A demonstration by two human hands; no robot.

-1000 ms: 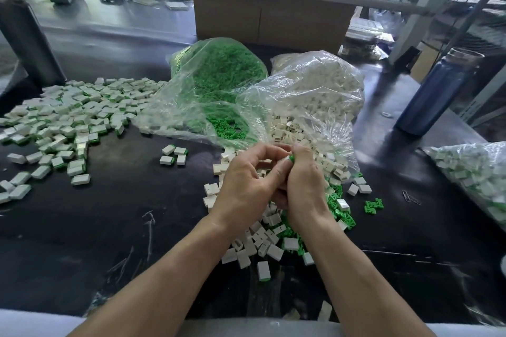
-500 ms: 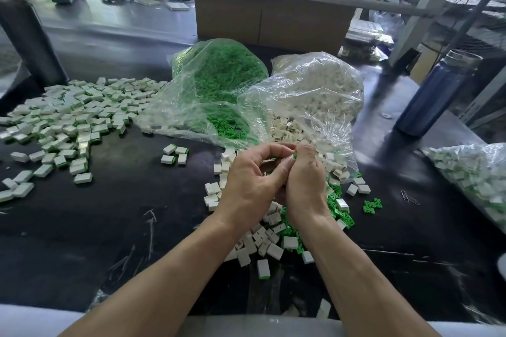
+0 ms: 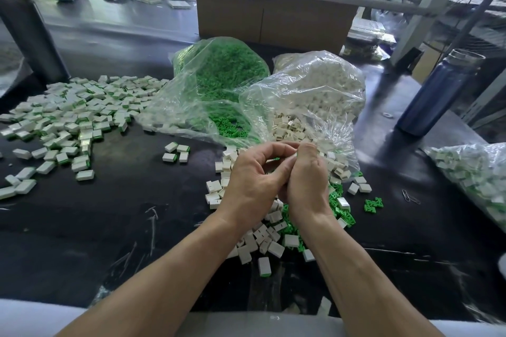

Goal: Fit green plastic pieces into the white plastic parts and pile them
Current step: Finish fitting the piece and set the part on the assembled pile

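head view: green pieces [image 3: 219, 74] bagged, white parts [image 3: 323, 90] bagged

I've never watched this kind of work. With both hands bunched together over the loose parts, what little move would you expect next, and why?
Probably a final squeeze to seat the piece. The left hand and right hand meet fingertip to fingertip, and a green piece peeks out between them, so it looks not fully fitted. After that it would likely go to the finished pile on the left.
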